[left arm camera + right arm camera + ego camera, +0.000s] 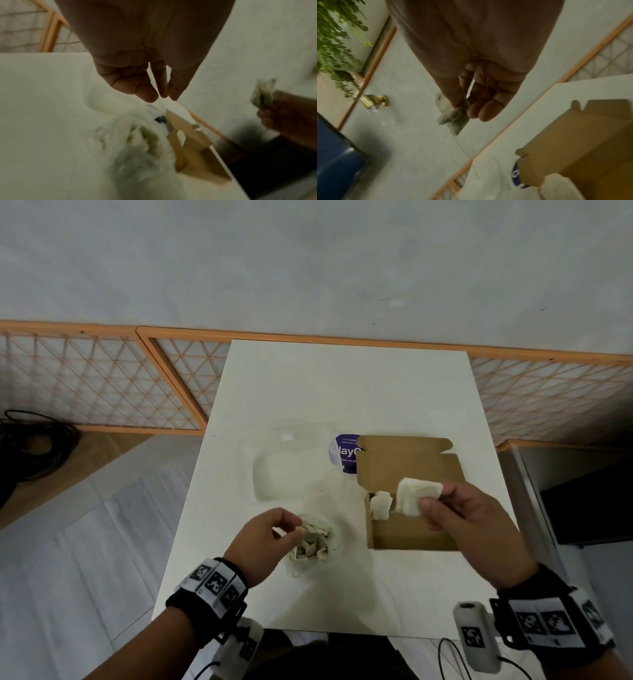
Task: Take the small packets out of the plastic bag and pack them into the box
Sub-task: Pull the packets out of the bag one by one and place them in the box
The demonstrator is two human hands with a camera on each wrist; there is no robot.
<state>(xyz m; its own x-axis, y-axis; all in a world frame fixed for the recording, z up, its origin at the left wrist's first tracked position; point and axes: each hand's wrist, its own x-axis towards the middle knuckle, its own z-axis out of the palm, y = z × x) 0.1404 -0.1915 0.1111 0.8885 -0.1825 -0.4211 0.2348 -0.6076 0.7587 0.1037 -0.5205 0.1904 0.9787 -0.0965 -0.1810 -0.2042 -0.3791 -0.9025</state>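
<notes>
A clear plastic bag (pixel 317 541) full of small whitish packets lies on the white table (pixel 342 392), blurred in the left wrist view (pixel 137 143). My left hand (pixel 296 530) pinches the bag's rim at its open top (pixel 161 98). To the right stands the open brown cardboard box (pixel 411 534) with its lid (pixel 407 463) folded back; one packet (pixel 381 505) leans in its far left corner. My right hand (pixel 436 497) holds another packet (pixel 416 498) between thumb and fingers just above the box. The right wrist view shows this packet (pixel 452 120) with a thin thread hanging from it.
A clear plastic container (pixel 291 470) lies behind the bag. A round purple-labelled item (pixel 344 453) sits behind the box lid. Lattice screens (pixel 102 381) run along the wall beyond the table. A dark cabinet (pixel 589 508) stands at the right, black cables (pixel 30 446) on the floor at the left.
</notes>
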